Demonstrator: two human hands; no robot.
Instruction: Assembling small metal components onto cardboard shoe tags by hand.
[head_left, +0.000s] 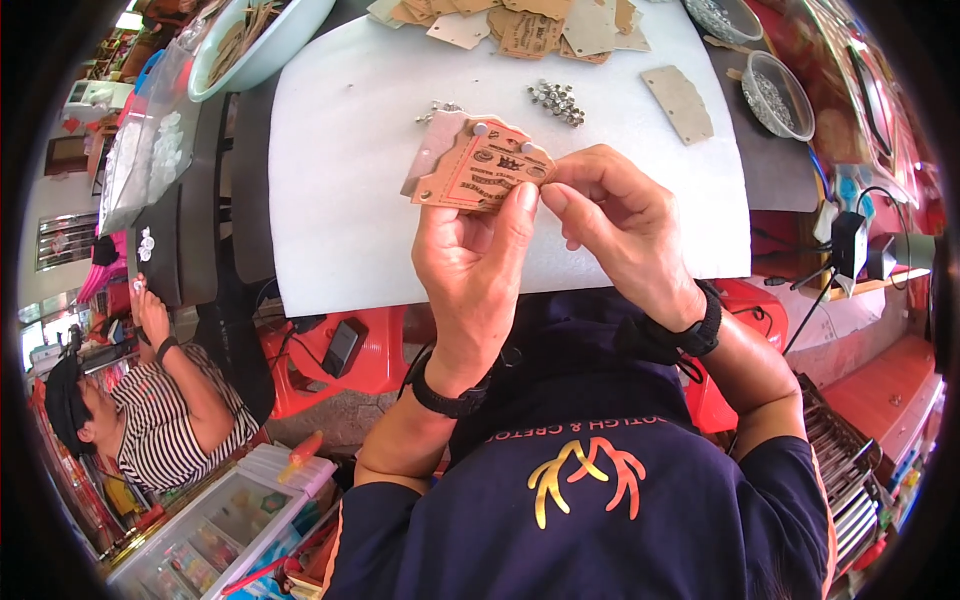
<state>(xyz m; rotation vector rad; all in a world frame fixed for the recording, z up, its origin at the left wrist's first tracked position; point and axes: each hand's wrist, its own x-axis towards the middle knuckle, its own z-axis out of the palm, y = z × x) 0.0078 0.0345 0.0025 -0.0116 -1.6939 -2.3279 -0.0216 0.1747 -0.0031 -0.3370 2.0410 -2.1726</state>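
My left hand (470,275) grips a brown card (480,175) with dark print and a wavy edge, thumb in front and fingers behind. Two round silver studs sit along the card's upper edge, and a pale grey-pink layer shows behind it on the left. At the card's right corner, the thumb and index finger of my right hand (625,225) are closed in a pinch. What lies between those fingertips, card edge or a small part, is hidden. Just beyond the card, small metal studs (557,103) lie in a heap, with more metal pieces (437,110) partly behind the card.
White foam sheet (340,200) covers the table. A single grey card (678,104) and a pile of cards (530,32) lie on it. Bowls of small metal parts (772,100) stand right, a pale basin (265,50) far left. Another person (170,410) sits at left.
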